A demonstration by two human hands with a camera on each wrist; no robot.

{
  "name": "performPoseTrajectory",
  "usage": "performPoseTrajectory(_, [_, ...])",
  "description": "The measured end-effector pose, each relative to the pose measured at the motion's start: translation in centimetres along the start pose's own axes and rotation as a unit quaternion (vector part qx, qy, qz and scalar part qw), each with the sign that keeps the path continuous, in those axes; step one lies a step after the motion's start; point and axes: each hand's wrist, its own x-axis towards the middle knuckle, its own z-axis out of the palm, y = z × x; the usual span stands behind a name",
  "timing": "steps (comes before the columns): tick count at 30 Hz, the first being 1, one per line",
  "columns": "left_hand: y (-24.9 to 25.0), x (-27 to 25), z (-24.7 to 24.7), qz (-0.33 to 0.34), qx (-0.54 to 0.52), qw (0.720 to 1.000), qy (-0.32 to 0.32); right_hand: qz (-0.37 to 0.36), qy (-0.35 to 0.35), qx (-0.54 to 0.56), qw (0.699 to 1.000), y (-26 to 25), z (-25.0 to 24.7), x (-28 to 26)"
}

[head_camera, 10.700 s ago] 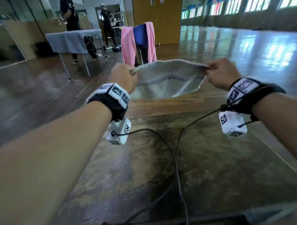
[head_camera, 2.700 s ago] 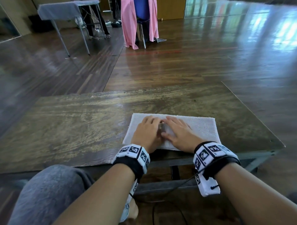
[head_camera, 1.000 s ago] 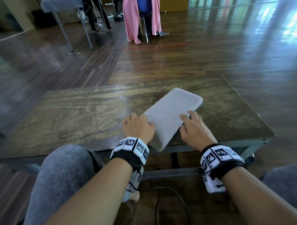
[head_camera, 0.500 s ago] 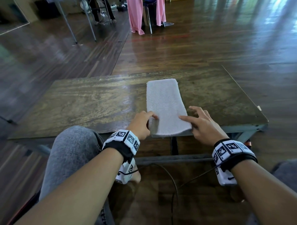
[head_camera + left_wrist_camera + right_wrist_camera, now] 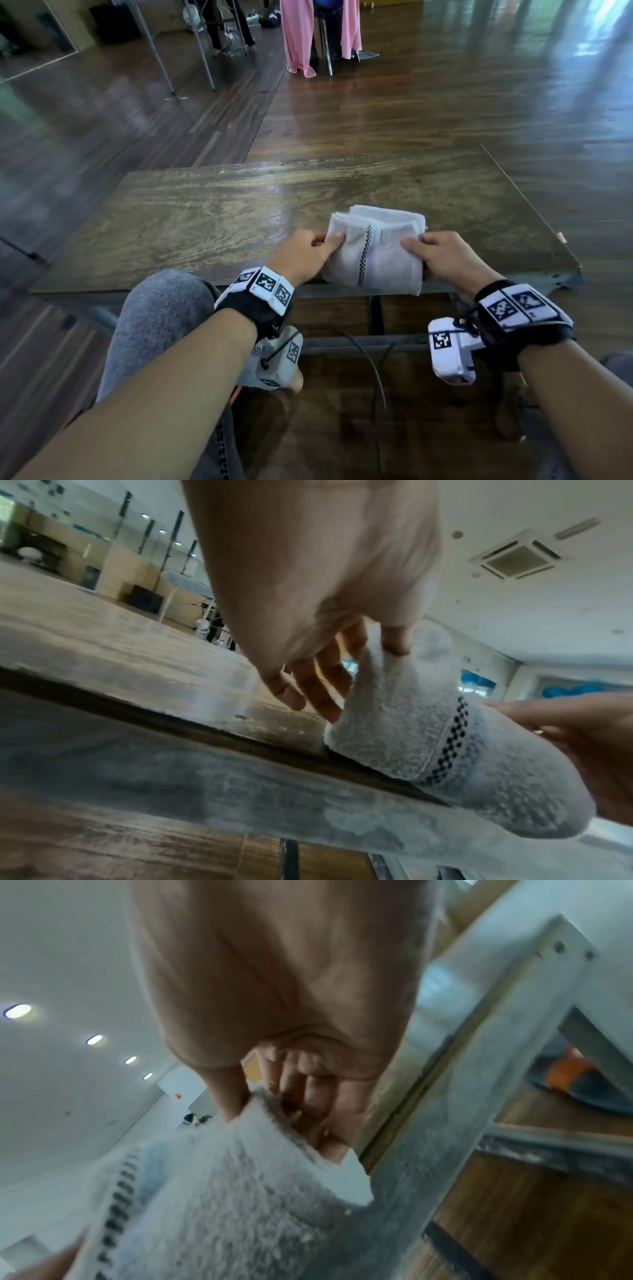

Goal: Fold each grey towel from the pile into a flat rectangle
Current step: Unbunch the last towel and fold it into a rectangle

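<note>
I have the grey towel [image 5: 373, 251] at the near edge of the wooden table [image 5: 212, 219], right of centre, folded over into a thick bundle with its black checked stripe [image 5: 364, 251] running near to far across the top. My left hand [image 5: 301, 257] pinches the left side, thumb on top and fingers tucked under the fold; my right hand [image 5: 445, 258] pinches the right side the same way, with the fingers curled beneath the cloth. Both are closed on the towel, not flat on it.

What worries me is the near end. It hangs a little past the table edge, so if I loosen either pinch before the bundle sits fully on the wood, the weight of the overhanging layers could drag the fold open, or pull the whole thing onto my grey-trousered knee [image 5: 161, 325] below.

The layers at the far end also look uneven: several edges show in steps there rather than as one line. If I press it down as it is, I expect a lopsided stack and not a flat rectangle.

The towelling is thick and springy, so the top flap may lift once I let go. And if my two hands pull unevenly, the stripe will skew and the sides will no longer run parallel.
</note>
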Motion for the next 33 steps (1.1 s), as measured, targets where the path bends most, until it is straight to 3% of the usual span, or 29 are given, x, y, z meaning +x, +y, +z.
performPoseTrajectory(4, [-0.3, 1.5, 1.1, -0.06, 0.021, 0.997, -0.05, 0.064, 0.041, -0.021, 0.997, 0.8, 0.2, 0.6])
performPoseTrajectory(8, [0.5, 3.9, 2.4, -0.035, -0.022, 0.999, 0.029, 0.057, 0.119, -0.032, 0.991, 0.5, 0.2, 1.4])
performPoseTrajectory(12, [1.3, 6.4, 4.2, -0.014, 0.034, 0.997, 0.073, 0.07, 0.166, -0.048, 0.982, 0.5, -0.4, 2.8])
performPoseTrajectory(17, [0.2, 9.4, 6.2, -0.043, 0.098, 0.991, 0.084, 0.084, 0.16, -0.11, 0.977, 1.3, -0.9, 4.6])
performPoseTrajectory(25, [-0.6, 10.3, 6.6, -0.037, 0.162, 0.98, 0.111, 0.086, 0.179, -0.199, 0.96, 1.4, -0.4, 5.6])
performPoseTrajectory(29, [0.1, 10.2, 6.5, -0.074, 0.17, 0.977, 0.105, 0.071, 0.193, -0.265, 0.942, 1.1, 0.1, 5.4])
performPoseTrajectory(33, [0.3, 9.8, 6.1, -0.097, 0.117, 0.985, 0.083, 0.051, 0.137, -0.332, 0.932, 0.9, 0.1, 5.0])
